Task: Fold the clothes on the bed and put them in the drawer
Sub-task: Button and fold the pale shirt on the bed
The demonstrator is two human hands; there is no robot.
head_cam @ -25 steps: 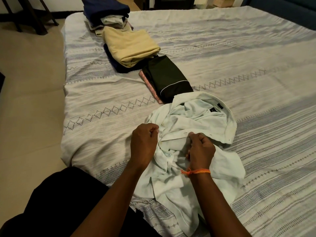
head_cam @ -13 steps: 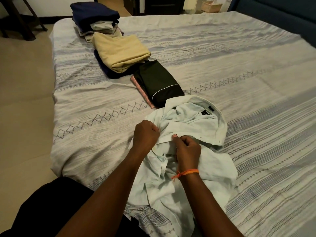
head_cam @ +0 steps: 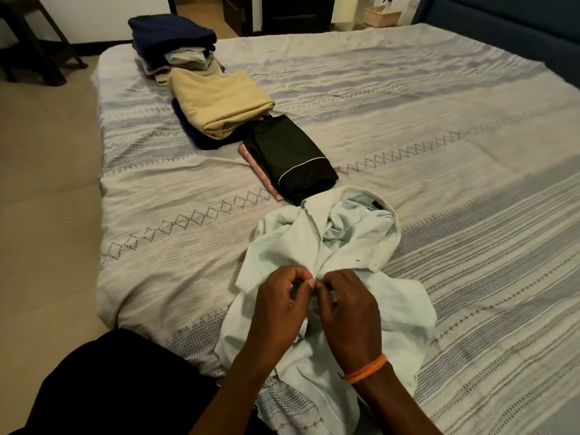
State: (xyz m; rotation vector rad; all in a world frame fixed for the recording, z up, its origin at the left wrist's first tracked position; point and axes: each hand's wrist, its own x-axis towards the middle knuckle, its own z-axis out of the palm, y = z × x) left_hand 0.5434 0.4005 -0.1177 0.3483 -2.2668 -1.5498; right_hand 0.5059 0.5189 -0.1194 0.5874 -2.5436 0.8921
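A crumpled pale blue collared shirt [head_cam: 317, 246] lies on the bed [head_cam: 439, 152] near its front edge, collar away from me. My left hand [head_cam: 279, 306] and my right hand [head_cam: 348, 312] meet at the shirt's front placket, fingertips together, each pinching the fabric edge. An orange band circles my right wrist. Folded clothes stand in a row beyond: a black piece [head_cam: 292, 158] on a pink one, a tan piece [head_cam: 219, 102] on a dark one, and a navy-topped stack [head_cam: 172, 39] at the far corner.
The striped bedcover hangs over the bed's left edge onto a beige floor [head_cam: 40, 215]. A dark chair [head_cam: 28, 42] stands at the far left. A dark blue headboard [head_cam: 508, 29] runs along the far right. A doorway and a small basket lie beyond the bed.
My hands have come together at the middle of the shirt front, from fists set apart to pinching fingertips. The shirt's left front now lies flatter. The view has tilted slightly upward.
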